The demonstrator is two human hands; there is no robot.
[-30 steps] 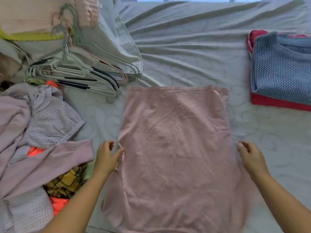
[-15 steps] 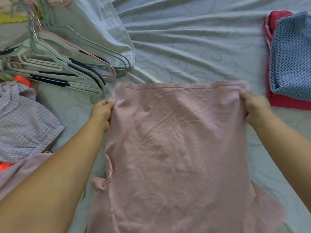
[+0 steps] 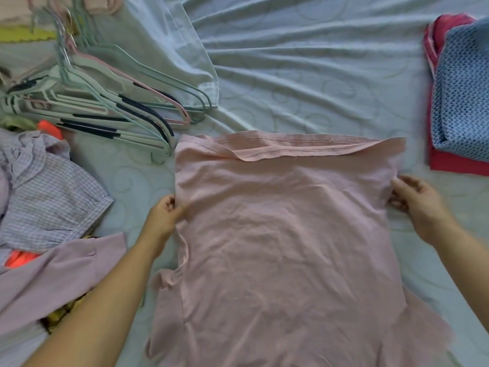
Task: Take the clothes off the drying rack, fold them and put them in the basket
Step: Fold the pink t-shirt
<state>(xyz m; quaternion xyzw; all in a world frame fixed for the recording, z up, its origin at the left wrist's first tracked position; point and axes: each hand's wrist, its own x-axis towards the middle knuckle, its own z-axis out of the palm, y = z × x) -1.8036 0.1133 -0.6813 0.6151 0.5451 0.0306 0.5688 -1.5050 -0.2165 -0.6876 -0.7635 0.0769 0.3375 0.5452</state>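
Left hand point(image 3: 165, 218) pinches the left edge of the one pink garment point(image 3: 285, 247); the right hand point(image 3: 418, 205) grips its right edge with curled fingers. The garment lies flat mid bed sheet point(image 3: 304, 75), far hem turned over. Two folded pieces, blue knit point(image 3: 465, 102) on red point(image 3: 455, 162), sit at the right. Tangled hangers point(image 3: 105, 102), too many to count, and an unfolded heap point(image 3: 53, 192) crowd the left. Open sheet lies beyond the hem.
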